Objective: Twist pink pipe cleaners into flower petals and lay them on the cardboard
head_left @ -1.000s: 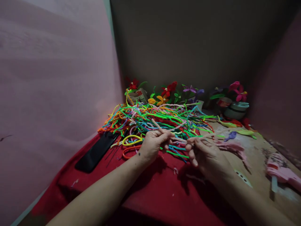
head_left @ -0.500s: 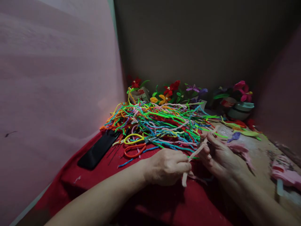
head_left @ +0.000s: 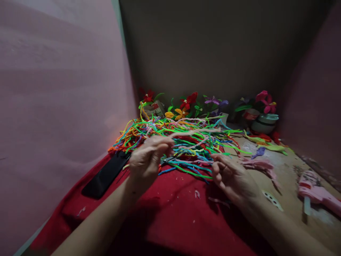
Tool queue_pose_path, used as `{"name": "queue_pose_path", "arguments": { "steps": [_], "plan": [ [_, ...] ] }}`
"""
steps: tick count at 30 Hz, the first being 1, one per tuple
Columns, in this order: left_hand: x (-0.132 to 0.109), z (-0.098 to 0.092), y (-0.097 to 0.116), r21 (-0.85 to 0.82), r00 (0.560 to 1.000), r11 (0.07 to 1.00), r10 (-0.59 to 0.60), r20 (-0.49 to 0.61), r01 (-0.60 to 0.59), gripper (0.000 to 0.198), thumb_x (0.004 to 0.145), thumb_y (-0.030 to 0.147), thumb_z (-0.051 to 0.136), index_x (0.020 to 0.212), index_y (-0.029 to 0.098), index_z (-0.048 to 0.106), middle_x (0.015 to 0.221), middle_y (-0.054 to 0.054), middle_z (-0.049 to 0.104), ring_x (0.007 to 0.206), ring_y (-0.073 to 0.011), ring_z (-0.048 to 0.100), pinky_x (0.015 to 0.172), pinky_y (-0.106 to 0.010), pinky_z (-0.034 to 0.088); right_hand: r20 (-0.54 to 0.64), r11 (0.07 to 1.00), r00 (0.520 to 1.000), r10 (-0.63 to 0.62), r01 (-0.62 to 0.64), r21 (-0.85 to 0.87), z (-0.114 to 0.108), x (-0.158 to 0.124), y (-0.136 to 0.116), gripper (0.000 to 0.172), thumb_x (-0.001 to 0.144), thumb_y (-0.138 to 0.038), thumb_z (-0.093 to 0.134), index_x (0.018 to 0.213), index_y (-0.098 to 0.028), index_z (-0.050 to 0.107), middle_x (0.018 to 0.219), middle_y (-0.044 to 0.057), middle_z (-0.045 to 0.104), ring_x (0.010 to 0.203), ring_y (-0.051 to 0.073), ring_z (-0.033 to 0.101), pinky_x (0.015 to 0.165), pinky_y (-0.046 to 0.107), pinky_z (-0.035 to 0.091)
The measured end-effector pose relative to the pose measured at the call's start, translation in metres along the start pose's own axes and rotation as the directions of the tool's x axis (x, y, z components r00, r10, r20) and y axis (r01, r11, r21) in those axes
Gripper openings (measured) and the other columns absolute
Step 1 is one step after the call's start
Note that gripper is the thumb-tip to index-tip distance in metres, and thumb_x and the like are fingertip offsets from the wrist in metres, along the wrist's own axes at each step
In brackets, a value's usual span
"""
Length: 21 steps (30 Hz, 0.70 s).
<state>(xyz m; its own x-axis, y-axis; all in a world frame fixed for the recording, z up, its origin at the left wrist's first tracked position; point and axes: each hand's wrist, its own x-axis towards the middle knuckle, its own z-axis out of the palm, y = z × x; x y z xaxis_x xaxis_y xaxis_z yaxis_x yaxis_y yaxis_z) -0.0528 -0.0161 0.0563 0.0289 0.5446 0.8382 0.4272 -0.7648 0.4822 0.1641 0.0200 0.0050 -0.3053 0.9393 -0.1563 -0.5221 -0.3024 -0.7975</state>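
Note:
My left hand (head_left: pixel 149 160) is closed around one end of a pale pink pipe cleaner (head_left: pixel 195 132), which sticks out to the right above the heap. Beneath it lies a big tangle of coloured pipe cleaners (head_left: pixel 186 156). The hand hides the scissors' handles; only part of the scissors' blades (head_left: pixel 168 160) shows. Off to the right, my right hand (head_left: pixel 234 177) is raised with fingers loosely curled and apart, and I see nothing in it.
A black phone (head_left: pixel 105 176) lies on the red cloth (head_left: pixel 170 217) at left. On the right are a pink glue gun (head_left: pixel 314 190), pink pipe-cleaner pieces (head_left: pixel 262 166) and a white piece with dark holes (head_left: pixel 272 200). Pipe-cleaner flowers (head_left: pixel 188 101) and a jar (head_left: pixel 265 123) stand behind.
My left hand has moved left and up with the pipe cleaner, swinging it nearly level. The pipe cleaner has left my right hand. The view has shifted slightly.

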Motion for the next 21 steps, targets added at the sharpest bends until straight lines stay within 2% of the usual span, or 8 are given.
{"name": "queue_pose_path", "arguments": {
  "steps": [3,6,7,9,13,15,17,21],
  "plan": [
    [0.012,-0.028,-0.013,0.214,0.976,0.977,0.038,-0.212,0.009,0.022,0.085,0.02,0.05,0.069,0.017,0.064,0.077,-0.003,0.065,0.065,-0.0103,0.059,0.065,-0.025,0.049,0.068,0.986,0.997,0.037,-0.025,-0.167,0.009,-0.01,0.007,0.025,0.074,-0.038,0.062,0.083,-0.015,0.06,0.053,-0.003,0.053,0.036,0.005,0.041,0.032,0.015,0.025],
    [0.017,-0.061,-0.037,0.436,0.944,0.897,0.085,-0.319,0.067,0.024,0.085,0.024,0.049,0.067,0.019,0.063,0.077,-0.003,0.066,0.073,-0.0119,0.06,0.071,-0.027,0.049,0.162,0.922,0.986,0.025,0.04,-0.385,0.015,-0.017,0.017,0.024,0.076,-0.038,0.059,0.075,-0.014,0.059,0.048,-0.005,0.048,0.035,0.004,0.036,0.035,0.016,0.025],
    [0.018,-0.073,-0.048,0.522,0.949,0.845,0.061,-0.309,0.115,0.023,0.086,0.025,0.047,0.071,0.019,0.064,0.083,-0.003,0.066,0.078,-0.013,0.06,0.075,-0.029,0.048,0.194,0.883,0.981,0.021,0.073,-0.463,0.016,-0.019,0.02,0.024,0.077,-0.038,0.058,0.074,-0.014,0.059,0.048,-0.004,0.048,0.037,0.004,0.037,0.037,0.016,0.026],
    [0.019,-0.096,-0.071,0.731,0.983,0.668,-0.002,-0.186,0.14,0.024,0.087,0.029,0.042,0.078,0.019,0.062,0.097,-0.005,0.064,0.093,-0.0157,0.058,0.084,-0.032,0.046,0.278,0.782,0.96,-0.008,0.179,-0.597,0.017,-0.024,0.026,0.023,0.079,-0.035,0.055,0.072,-0.014,0.06,0.051,-0.003,0.05,0.043,0.006,0.041,0.041,0.018,0.03],
    [0.016,-0.127,-0.114,0.814,0.984,0.567,-0.176,-0.035,0.13,0.018,0.075,0.024,0.05,0.083,0.019,0.064,0.085,-0.006,0.063,0.081,-0.0216,0.058,0.077,-0.038,0.048,0.555,0.492,0.829,-0.074,0.514,-0.702,0.017,-0.031,0.036,0.019,0.081,-0.023,0.049,0.073,-0.014,0.063,0.063,0.002,0.059,0.059,0.01,0.052,0.058,0.02,0.039],
    [0.014,-0.129,-0.126,0.848,0.973,0.516,-0.231,0.0,0.122,0.021,0.068,0.019,0.05,0.082,0.017,0.065,0.085,-0.01,0.061,0.085,-0.0277,0.056,0.078,-0.045,0.046,0.653,0.364,0.754,-0.071,0.629,-0.686,0.016,-0.033,0.039,0.019,0.082,-0.02,0.047,0.074,-0.013,0.063,0.066,0.004,0.061,0.06,0.01,0.053,0.058,0.021,0.038],
    [0.016,-0.121,-0.13,0.87,0.967,0.483,-0.254,0.026,0.104,0.027,0.065,0.016,0.048,0.086,0.016,0.065,0.091,-0.014,0.059,0.093,-0.0323,0.053,0.082,-0.05,0.042,0.704,0.29,0.706,-0.073,0.691,-0.663,0.016,-0.034,0.043,0.02,0.082,-0.02,0.047,0.075,-0.013,0.064,0.065,0.005,0.061,0.058,0.01,0.052,0.055,0.02,0.037],
    [0.037,-0.078,-0.112,0.872,0.962,0.489,-0.25,0.113,0.025,0.032,0.073,0.021,0.044,0.097,0.015,0.064,0.101,-0.013,0.058,0.099,-0.0282,0.051,0.088,-0.042,0.041,0.711,0.246,0.698,-0.086,0.706,-0.664,0.014,-0.032,0.048,0.019,0.082,-0.02,0.047,0.074,-0.014,0.063,0.064,0.005,0.062,0.057,0.01,0.052,0.054,0.019,0.036]
  ]
}}
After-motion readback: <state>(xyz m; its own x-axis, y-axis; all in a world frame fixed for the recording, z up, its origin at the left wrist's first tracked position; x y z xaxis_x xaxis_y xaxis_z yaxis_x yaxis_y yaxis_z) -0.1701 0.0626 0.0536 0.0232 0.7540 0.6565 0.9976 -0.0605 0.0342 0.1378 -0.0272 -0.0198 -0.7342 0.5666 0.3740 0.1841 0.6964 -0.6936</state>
